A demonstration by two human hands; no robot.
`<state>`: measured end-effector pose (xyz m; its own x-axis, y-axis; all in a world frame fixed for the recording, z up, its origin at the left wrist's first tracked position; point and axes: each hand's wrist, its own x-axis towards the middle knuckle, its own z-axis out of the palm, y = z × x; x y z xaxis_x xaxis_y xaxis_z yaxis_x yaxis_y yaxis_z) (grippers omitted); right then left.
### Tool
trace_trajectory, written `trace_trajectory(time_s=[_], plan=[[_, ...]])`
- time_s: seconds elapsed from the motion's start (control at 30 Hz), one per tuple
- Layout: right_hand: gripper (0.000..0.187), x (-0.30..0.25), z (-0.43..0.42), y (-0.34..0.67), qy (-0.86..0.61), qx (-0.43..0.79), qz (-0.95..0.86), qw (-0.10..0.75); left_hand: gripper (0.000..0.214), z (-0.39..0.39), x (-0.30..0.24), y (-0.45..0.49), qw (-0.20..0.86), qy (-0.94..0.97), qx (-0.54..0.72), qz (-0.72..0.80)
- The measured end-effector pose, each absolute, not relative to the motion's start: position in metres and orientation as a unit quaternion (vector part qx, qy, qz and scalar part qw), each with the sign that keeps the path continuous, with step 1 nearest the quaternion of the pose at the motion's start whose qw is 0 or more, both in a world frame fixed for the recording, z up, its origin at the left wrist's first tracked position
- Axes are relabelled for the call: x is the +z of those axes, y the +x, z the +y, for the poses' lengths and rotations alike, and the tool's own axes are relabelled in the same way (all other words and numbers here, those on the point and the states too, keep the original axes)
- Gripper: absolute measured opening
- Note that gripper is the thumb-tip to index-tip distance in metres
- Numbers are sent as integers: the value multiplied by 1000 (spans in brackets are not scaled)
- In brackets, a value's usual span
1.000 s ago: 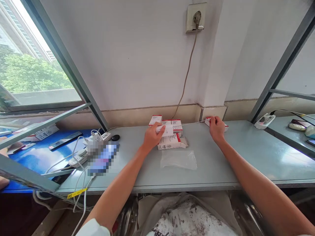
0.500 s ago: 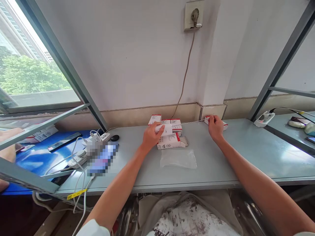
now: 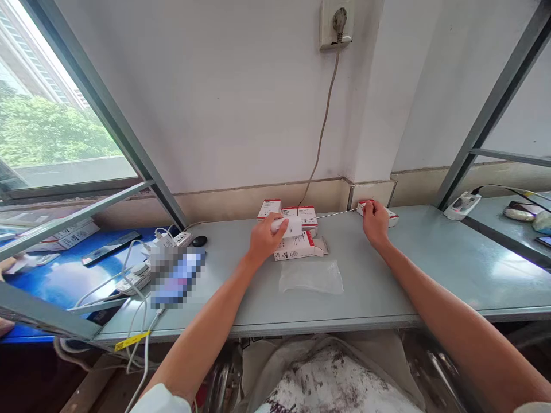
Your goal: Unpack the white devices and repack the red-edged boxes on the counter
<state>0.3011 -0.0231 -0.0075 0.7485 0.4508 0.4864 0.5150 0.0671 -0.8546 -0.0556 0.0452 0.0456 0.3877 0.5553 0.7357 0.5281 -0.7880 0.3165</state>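
Note:
My left hand (image 3: 266, 238) is shut on a slim white item (image 3: 293, 226), perhaps a paper-wrapped piece or a thin carton, just in front of a group of white cartons with red edges. One of these cartons (image 3: 269, 209) stands at the back, another (image 3: 299, 216) lies behind my left hand, and a third (image 3: 297, 247) rests lying at the front with its flap open. My right hand (image 3: 376, 222) grips a small white-and-red carton (image 3: 389, 217) at the foot of the wall. A thin wire (image 3: 338, 214) runs along the counter towards that carton.
A clear plastic bag (image 3: 310, 276) lies on the grey counter (image 3: 430, 275) in front of the cartons. To the left are a power strip (image 3: 133, 281), white cables, a mouse (image 3: 199, 241) and a blurred phone (image 3: 176, 278). A co-worker's hand (image 3: 6, 265) shows at the far left.
The whole view has drifted slightly as my head moved. Both hands keep hold of the same items, with no clear shift relative to the cartons.

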Motion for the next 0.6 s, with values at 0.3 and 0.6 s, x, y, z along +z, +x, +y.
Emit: trace_trajectory(time_s=[0.3, 0.6], plan=[[40, -9, -22, 304, -680, -17, -347, 646, 40, 45, 43, -54, 6, 834, 454, 314], [38, -9, -21, 304, -682, -20, -345, 645, 41, 45, 44, -54, 7, 833, 454, 318]])
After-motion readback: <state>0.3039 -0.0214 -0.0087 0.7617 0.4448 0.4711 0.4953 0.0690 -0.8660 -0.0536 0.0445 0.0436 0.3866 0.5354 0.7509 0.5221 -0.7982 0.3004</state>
